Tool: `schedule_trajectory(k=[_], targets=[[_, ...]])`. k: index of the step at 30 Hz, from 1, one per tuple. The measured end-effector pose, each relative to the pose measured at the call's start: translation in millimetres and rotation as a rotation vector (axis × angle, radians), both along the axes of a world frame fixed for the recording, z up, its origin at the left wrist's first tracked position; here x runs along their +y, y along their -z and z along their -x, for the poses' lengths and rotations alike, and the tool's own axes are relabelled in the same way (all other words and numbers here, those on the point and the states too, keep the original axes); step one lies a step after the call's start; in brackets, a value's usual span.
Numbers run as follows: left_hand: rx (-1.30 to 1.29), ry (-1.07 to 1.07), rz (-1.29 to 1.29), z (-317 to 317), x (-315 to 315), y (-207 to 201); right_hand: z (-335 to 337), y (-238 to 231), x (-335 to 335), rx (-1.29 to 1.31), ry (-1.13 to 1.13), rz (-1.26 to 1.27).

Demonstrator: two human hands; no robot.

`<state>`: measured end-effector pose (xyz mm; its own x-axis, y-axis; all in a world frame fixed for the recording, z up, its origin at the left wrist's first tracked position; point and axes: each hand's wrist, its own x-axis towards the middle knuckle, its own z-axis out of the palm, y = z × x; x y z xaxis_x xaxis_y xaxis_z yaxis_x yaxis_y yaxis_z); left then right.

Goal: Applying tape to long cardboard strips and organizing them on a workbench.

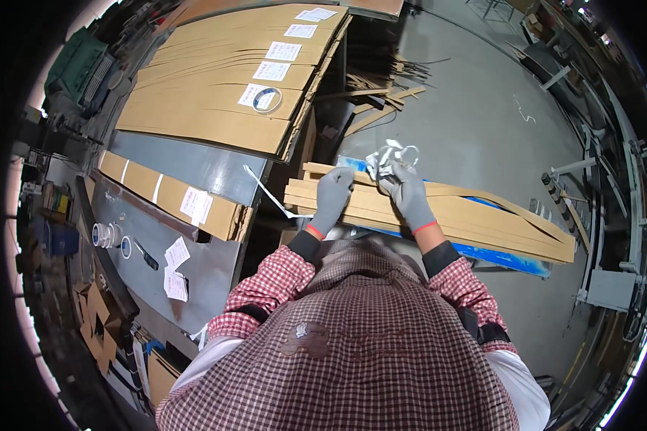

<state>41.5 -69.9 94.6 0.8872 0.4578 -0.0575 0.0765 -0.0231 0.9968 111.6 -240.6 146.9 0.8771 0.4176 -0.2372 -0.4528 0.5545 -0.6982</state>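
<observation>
Both hands wear grey gloves with red cuffs. My left hand (333,195) is closed in a fist over the near end of a stack of long brown cardboard strips (453,208); what lies inside its fingers is hidden. A thin white strap (269,194) reaches from the metal table to the edge of this hand. Further right, my right hand (408,195) grips a crumpled, looped bundle of white strap (389,156) above the strips. The strips rest on a blue support (503,260), and some of them bow apart toward the right.
On the metal table (208,276) at left lie a banded cardboard bundle (169,188), white tape rolls (106,235), a dark-handled knife (146,255) and paper labels (176,267). Slit cardboard sheets (216,79) carry labels and a tape roll. Scrap strips (381,108) litter the floor beyond.
</observation>
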Motion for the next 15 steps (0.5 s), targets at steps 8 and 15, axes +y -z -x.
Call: schedule_trajectory(k=[8,15], targets=[[0.246,0.072,-0.446,-8.0,2.3,-13.8,26.0,5.6,14.4,-0.391,0.074,0.757],[-0.008,0.126,-0.566,0.2,8.8,6.9,38.4,23.6,-34.3,-0.665,0.248,0.991]])
